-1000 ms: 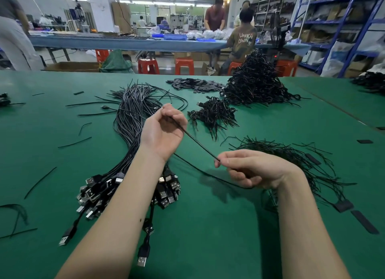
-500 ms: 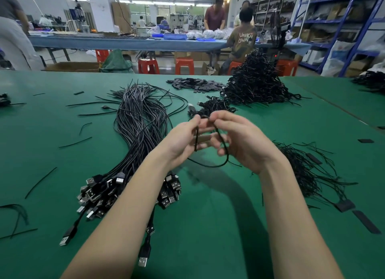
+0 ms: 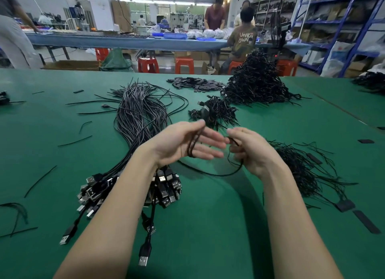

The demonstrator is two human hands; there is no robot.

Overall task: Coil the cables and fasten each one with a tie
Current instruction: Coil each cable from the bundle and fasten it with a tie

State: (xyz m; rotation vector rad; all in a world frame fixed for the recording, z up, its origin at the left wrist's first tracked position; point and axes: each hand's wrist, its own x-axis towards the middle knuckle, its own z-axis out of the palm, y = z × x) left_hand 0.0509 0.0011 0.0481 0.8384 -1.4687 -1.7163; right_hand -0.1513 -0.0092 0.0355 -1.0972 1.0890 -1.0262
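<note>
Green felt table (image 3: pixel 208 226); left hand (image 3: pixel 183 142) flat, thin black cable (image 3: pixel 192 143) looped over; right hand (image 3: pixel 250 151) apparently pinching it

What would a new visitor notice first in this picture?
Probably the two bare hands at centre: the left hand, fingers straight, carries loops of a black cable while the right hand pinches its other part. Next, the thick bundle of USB cables on the green table, under the left arm.

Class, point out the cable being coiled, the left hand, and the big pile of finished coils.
cable (image 3: pixel 192 142), head view, loops over palm
left hand (image 3: pixel 183 143), head view, palm
coil pile (image 3: pixel 255 85), head view, middle
</note>
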